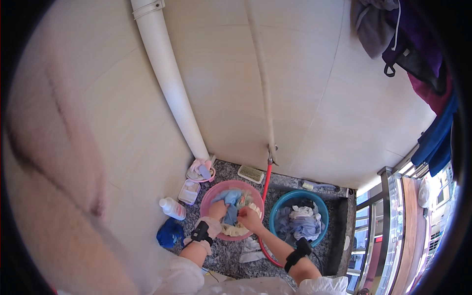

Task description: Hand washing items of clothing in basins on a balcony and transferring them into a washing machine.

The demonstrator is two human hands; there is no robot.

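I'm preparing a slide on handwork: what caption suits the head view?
Left hand and right hand at the cloths in a pink basin, red hose running between it and a blue basin.

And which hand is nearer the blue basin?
Right: the right hand is over the pink basin, on the side toward the blue basin; the left hand is farther left.

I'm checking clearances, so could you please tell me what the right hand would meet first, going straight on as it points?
The right hand would probably meet the light blue cloth in the pink basin; whether they touch now is unclear.
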